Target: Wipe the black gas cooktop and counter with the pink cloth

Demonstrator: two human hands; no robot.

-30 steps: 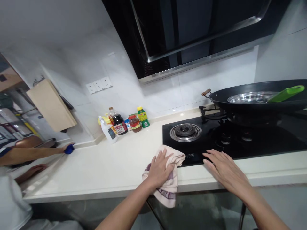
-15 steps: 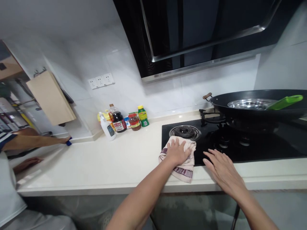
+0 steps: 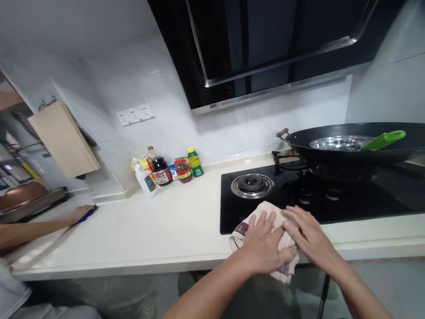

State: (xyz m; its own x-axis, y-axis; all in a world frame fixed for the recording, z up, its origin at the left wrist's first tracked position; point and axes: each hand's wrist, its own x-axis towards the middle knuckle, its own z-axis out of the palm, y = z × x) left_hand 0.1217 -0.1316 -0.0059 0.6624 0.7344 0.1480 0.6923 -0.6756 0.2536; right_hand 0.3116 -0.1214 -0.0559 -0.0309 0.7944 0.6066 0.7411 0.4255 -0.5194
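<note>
My left hand (image 3: 265, 243) lies flat, fingers spread, on a pale cloth (image 3: 269, 207) with purple bands. The cloth covers the front edge of the black gas stove (image 3: 232, 212), and its lower corner hangs past the counter's front edge. My right hand (image 3: 307, 235) is at the right side of the cloth, its fingers stretched out and their tips at the cloth's edge; whether they press on it I cannot tell. Behind the cloth sits the left burner (image 3: 252, 184).
A large wok (image 3: 361, 155) holding a steel utensil with a green handle (image 3: 383, 140) stands on the right burner. Several bottles and jars (image 3: 162, 172) line the back wall. At far left another person's hand (image 3: 81, 213) presses a blue cloth (image 3: 88, 214) on the counter (image 3: 149, 230).
My left hand and the cloth have slid towards me and right, off the burner's edge. My right hand now meets the cloth. The other person's hand has moved nearer the counter's front.
</note>
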